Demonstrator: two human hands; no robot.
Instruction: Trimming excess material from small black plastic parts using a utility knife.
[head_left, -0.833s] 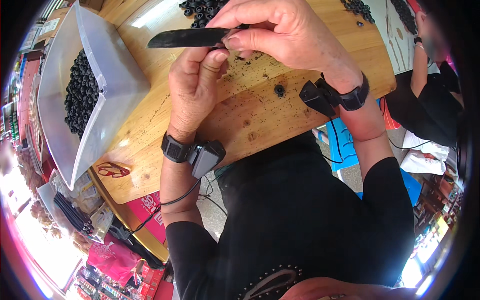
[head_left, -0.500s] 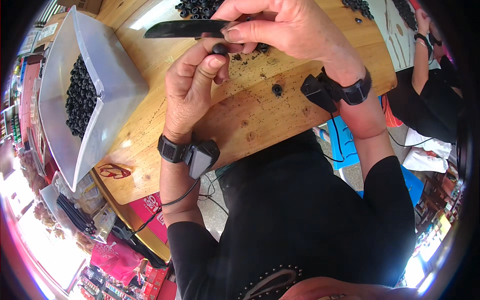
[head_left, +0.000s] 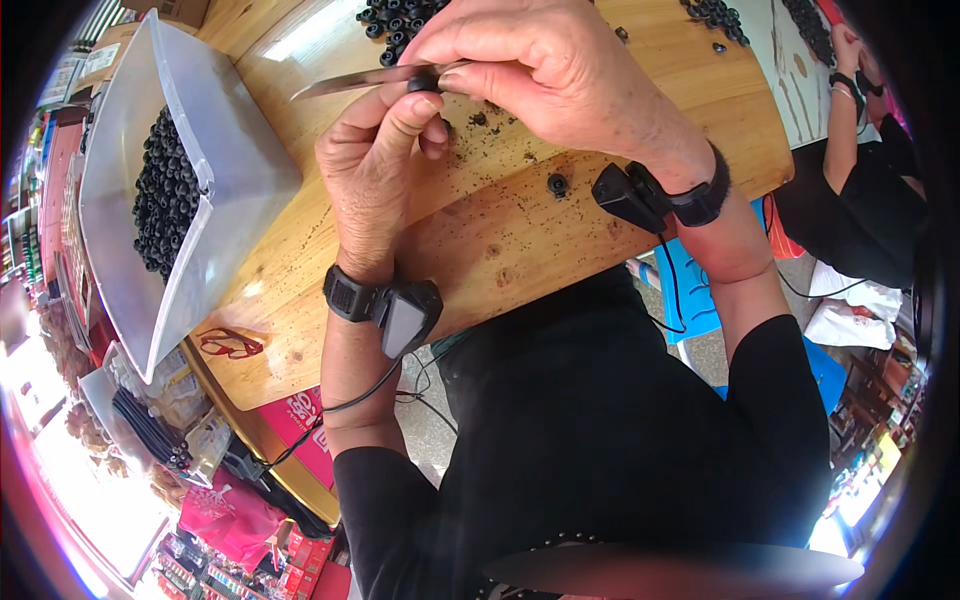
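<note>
A small round black piece (head_left: 423,83), like a rubber or plastic plug, is pinched between the thumb and fingers of my left hand (head_left: 372,165). My right hand (head_left: 565,75) grips a knife with a dark blade (head_left: 345,84), its tip pointing left. The blade lies against the top of the piece, and my right fingertips are close beside it. Fingers hide the knife's handle end. One loose black ring-shaped piece (head_left: 557,184) rests on the table below my right hand. Beyond my hands is a heap of similar black pieces (head_left: 392,24), partly covered by my right hand.
A clear plastic bin (head_left: 245,125) with many black pieces (head_left: 165,205) stands on the wooden table (head_left: 480,260) at left. Red-framed glasses (head_left: 230,344) lie near its corner. Dark crumbs dot the tabletop. More pieces (head_left: 716,18) lie far right, near another person's hands (head_left: 847,50).
The knife has turned from showing its flat side to nearly edge-on, and now meets the black piece. My left hand has shifted slightly left and up; my right hand has come lower.
</note>
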